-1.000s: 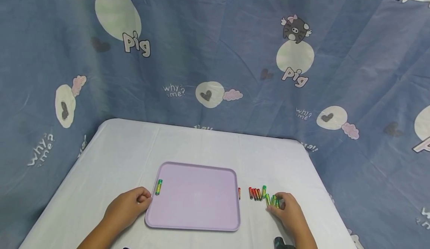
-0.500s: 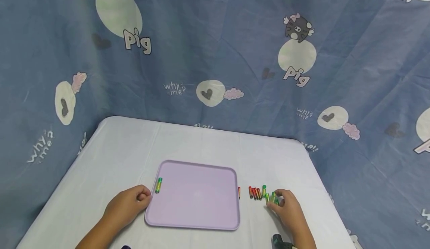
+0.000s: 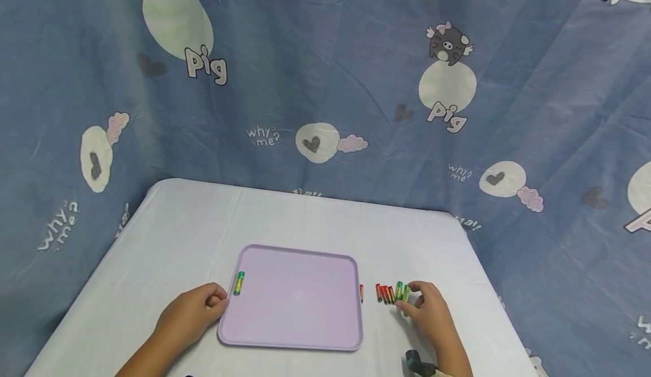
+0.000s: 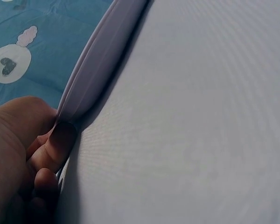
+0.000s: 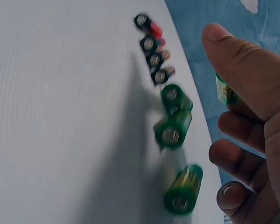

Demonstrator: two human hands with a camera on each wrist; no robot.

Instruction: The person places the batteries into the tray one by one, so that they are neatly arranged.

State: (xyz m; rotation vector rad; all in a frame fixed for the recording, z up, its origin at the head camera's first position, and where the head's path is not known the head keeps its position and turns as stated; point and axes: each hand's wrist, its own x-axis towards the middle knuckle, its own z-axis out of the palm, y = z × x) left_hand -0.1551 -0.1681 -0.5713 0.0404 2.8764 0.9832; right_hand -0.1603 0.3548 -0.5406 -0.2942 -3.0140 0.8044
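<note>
My left hand (image 3: 192,312) pinches the near-left rim of a lilac tray (image 3: 297,303), its thumb over the edge and fingers under it. A green battery (image 3: 239,283) lies in the tray along the left side. Right of the tray, my right hand (image 3: 431,316) holds a green battery (image 5: 225,90), largely hidden behind the thumb in the right wrist view. Beside that hand stand green batteries: one (image 5: 174,94) near the red ones, a second (image 5: 171,134) close to it, and a third (image 5: 184,190) set apart.
Several thinner red batteries (image 3: 385,294) stand in a row right of the tray. One more red battery (image 3: 361,293) is by its right rim. All is on a white-covered table (image 3: 305,213) with a blue patterned curtain (image 3: 285,72) behind.
My right hand has moved left and slightly farther away, closer to the green battery beside the red row. The left hand and tray look nearly the same.
</note>
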